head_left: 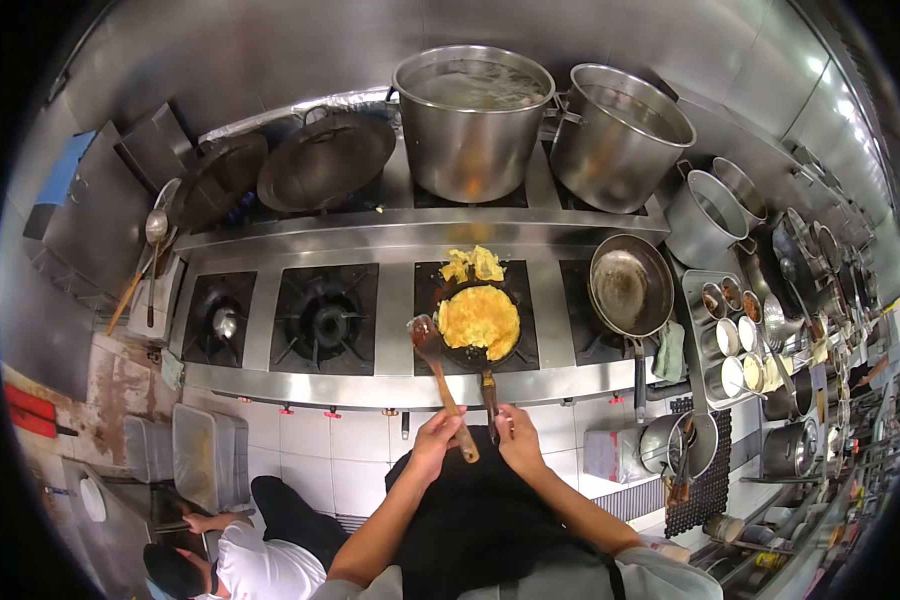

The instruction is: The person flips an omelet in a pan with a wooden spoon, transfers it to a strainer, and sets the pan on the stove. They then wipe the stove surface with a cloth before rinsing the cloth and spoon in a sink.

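Spatula in the left hand, golden egg round in the pan

At the bottom centre of the frame, a black apron (480, 520) is nearest the camera. Just above it, the left hand (433, 443) is closed around the wooden handle of a spatula (427, 340), whose stained blade angles up to the left side of a frying pan (465, 357). The right hand (516, 437) is by the near end of the pan's handle; I cannot tell whether its fingers are wrapped around it or only rest against it.

In the lower left of the frame, another person in a white shirt (260, 563) bends beside grey bins (211, 455).

The pan sits on a burner at the centre of the frame. A flat round of yellow egg (478, 318) nearly covers it, with torn egg pieces (473, 265) just beyond. To the right, a second frying pan (625, 285) rests on the next burner, a green cloth (669, 352) near its handle.

Farther back, on the raised ledge, two large steel pots (477, 150) holding liquid stand at upper centre; dark woks (327, 162) lean at upper left.
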The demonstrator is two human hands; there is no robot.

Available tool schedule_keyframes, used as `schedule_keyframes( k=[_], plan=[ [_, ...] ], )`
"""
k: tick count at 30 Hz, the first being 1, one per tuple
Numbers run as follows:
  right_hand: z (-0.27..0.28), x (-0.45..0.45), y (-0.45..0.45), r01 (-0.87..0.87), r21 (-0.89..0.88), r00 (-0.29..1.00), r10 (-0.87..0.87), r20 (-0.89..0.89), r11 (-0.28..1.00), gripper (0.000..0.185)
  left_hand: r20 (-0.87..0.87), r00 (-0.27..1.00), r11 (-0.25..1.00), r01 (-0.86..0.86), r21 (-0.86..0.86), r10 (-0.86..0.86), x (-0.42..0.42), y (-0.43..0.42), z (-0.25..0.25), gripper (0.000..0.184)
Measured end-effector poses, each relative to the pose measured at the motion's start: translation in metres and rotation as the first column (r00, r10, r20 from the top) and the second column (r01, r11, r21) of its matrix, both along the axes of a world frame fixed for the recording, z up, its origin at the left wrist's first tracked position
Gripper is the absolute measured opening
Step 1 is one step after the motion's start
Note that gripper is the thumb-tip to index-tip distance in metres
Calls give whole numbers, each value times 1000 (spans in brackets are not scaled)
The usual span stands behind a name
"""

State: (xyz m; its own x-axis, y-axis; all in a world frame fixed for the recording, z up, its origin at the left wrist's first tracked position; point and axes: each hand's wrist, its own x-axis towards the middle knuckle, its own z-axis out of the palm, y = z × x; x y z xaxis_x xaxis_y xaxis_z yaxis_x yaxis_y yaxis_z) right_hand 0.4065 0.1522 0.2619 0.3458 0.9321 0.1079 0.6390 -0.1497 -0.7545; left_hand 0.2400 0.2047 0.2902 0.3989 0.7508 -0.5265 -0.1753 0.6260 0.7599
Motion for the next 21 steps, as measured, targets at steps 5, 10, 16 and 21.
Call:
schedule_keyframes(
  k=[5,10,16,21],
  plan=[
    [63,-23,12,-342,-315,589,-59,-806,886,22,90,982,984,156,89,-164,21,12,-5,33],
    [56,36,34,39,-238,818,-168,-551,970,20,-108,976,969,203,141,-189,30,26,15,46],
    [114,169,97,169,-128,960,-134,246,977,22,-446,889,977,176,123,-104,29,18,-76,58],
    [113,196,154,-113,-252,725,253,640,961,21,-96,983,941,119,-315,-157,66,17,-72,44]
  ],
)
